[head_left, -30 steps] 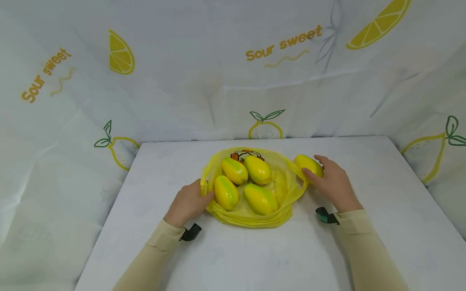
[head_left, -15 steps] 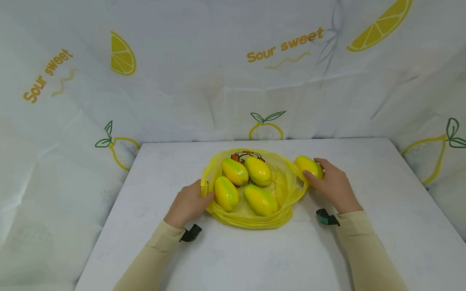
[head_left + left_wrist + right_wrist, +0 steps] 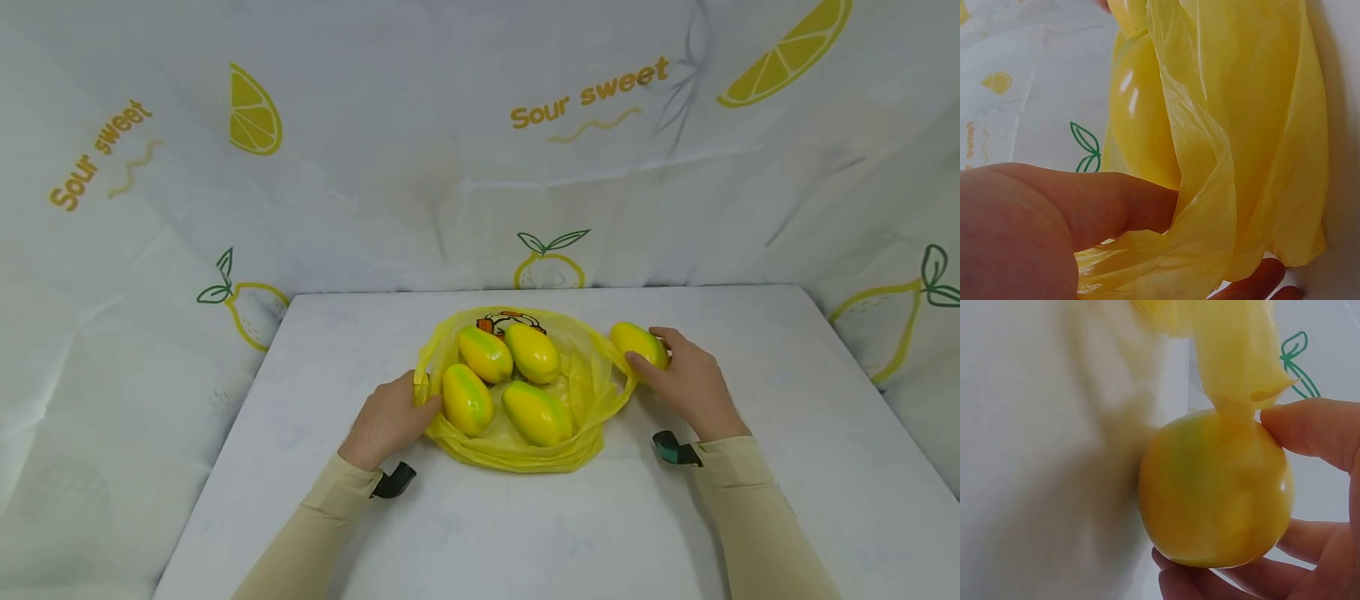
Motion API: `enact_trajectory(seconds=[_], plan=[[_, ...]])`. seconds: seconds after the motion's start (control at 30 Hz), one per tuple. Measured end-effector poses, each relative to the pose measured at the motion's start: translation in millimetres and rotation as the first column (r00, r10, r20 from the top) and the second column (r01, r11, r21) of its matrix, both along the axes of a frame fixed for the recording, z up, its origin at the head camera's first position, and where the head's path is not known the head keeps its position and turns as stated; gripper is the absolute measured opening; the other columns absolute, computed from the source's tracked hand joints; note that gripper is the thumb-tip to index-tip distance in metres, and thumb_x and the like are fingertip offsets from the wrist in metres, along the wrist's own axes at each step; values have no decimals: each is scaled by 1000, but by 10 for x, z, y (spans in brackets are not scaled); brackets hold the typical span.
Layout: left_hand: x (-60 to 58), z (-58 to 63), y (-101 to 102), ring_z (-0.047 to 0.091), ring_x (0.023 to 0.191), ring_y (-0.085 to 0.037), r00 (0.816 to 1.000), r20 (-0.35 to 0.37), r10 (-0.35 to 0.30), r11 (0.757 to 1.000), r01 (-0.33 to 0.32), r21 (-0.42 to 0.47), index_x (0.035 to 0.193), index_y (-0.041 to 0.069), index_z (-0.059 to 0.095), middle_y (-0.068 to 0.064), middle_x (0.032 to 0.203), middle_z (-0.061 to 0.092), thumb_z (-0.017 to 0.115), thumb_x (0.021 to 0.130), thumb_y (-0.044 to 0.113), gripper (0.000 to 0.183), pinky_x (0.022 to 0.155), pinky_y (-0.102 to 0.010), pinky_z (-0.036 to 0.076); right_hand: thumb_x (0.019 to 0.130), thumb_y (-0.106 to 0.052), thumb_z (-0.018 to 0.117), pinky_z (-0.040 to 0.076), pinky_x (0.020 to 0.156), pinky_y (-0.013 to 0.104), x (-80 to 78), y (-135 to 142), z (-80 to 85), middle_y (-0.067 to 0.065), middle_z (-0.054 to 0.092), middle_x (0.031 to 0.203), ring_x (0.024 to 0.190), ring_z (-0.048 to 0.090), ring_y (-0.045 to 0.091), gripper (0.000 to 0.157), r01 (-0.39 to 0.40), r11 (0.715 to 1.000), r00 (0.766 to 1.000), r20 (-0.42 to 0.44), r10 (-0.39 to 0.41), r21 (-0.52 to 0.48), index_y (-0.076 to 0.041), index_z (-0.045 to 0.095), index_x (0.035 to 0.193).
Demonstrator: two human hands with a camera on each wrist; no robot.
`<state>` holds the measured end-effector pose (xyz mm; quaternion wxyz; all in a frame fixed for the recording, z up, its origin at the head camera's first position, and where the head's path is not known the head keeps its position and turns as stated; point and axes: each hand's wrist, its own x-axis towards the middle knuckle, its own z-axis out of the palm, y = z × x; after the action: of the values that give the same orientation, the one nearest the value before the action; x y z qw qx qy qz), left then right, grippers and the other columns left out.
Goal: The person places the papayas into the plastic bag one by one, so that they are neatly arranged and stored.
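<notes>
A thin yellow plastic bag (image 3: 517, 457) lies spread on the table with its mouth facing up. Several yellow-green mangoes (image 3: 467, 400) rest inside it. My left hand (image 3: 390, 421) pinches the bag's left rim; in the left wrist view the thumb (image 3: 1129, 200) lies inside and fingertips show below the film. To the right of the bag my right hand (image 3: 690, 379) grips another mango (image 3: 633, 340) between thumb and curled fingers. The right wrist view shows this mango (image 3: 1216, 494) end-on, with the bag's handle (image 3: 1232, 369) against its upper side by the thumb.
The white table (image 3: 510, 533) extends round the bag. A pale cloth wall (image 3: 375, 167) printed with lemons and lettering stands behind its far edge. Black wrist straps (image 3: 393, 480) stick out from both sleeves.
Both hands, the bag and the mangoes hold nearly the same places. The whole head view has shifted very slightly.
</notes>
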<state>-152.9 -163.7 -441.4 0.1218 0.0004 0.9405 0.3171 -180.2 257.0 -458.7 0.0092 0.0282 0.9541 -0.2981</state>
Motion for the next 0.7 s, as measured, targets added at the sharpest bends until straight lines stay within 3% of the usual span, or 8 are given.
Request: enact_trajectory(seconds=[0.27,0.7], plan=[[7,0,7,49,60,-19,1000,5,2,1000,-2,5,106,11,62,-3,73,56,63,101,33,23,55,-30,35,104,-60,60,55,89,57,26,15,78,33,56,150,112,64,44,81,10,1000,999,-48,-10,-4,0,47,157],[8,1,8,50,59,-18,1000,-1,-1,1000,1,1,106,11,63,-4,73,57,63,101,34,24,54,-30,35,104,-61,62,54,80,44,134,-151,354,29,58,150,106,63,38,81,30,999,994,-106,-32,-14,-3,47,158]])
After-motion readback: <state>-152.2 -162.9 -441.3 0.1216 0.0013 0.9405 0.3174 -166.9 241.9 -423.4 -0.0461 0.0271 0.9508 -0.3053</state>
